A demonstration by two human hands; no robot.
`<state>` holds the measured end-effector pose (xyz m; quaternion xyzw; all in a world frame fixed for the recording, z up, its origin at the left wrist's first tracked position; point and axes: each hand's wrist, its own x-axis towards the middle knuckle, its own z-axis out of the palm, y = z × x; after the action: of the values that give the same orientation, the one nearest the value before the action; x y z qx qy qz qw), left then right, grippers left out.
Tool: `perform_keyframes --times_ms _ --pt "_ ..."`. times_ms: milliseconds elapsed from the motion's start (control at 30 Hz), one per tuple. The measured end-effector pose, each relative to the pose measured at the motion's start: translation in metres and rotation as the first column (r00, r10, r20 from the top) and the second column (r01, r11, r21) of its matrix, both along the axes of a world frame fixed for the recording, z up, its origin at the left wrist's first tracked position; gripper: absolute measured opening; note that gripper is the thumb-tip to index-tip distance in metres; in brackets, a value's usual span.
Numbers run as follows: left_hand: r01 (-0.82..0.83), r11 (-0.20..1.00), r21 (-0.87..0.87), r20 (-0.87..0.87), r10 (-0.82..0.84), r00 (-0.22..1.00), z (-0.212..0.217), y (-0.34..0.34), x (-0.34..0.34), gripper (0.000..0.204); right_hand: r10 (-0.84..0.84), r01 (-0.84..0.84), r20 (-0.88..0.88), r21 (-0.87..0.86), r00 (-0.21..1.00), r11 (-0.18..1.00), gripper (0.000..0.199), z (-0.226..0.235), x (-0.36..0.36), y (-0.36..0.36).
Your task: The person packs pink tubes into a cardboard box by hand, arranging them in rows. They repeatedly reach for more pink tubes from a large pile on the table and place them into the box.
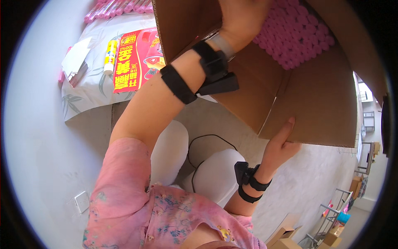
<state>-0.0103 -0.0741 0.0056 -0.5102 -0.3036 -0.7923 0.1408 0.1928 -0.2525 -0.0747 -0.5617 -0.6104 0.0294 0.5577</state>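
Observation:
A large open cardboard box (pixel 315 103) is tilted in front of me. Deep inside it sits a tight block of pink round-ended sticks (pixel 292 35), packed side by side. My left hand (pixel 244 18) reaches over into the box near these sticks; its fingers run past the top edge of the picture, so their grip is hidden. Lower down, my right hand (pixel 282 147) pinches the edge of a box flap, the thumb lying on the inner face and the other fingers behind the cardboard.
On the cloth-covered table (pixel 93 93) at the left lie a glue stick (pixel 110 57), a red and yellow printed sheet (pixel 139 62), white paper pieces (pixel 76 56) and a row of pink pen-like sticks (pixel 118 8). Cardboard boxes (pixel 286 238) and metal racks (pixel 340 203) stand at the right.

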Motion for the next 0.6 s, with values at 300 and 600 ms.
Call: perform_keyframes --times_ms 300,600 --pt "0.138 0.987 -0.082 0.163 -0.123 0.979 0.001 -0.003 0.013 0.017 -0.027 0.021 0.06 0.102 0.998 0.995 0.029 0.0 0.005 0.002" --pt "0.225 0.972 -0.067 -0.138 -0.232 0.963 -0.007 0.051 0.021 0.033 -0.001 0.002 0.036 -0.013 0.999 1.0 0.026 -0.004 0.007 -0.003"
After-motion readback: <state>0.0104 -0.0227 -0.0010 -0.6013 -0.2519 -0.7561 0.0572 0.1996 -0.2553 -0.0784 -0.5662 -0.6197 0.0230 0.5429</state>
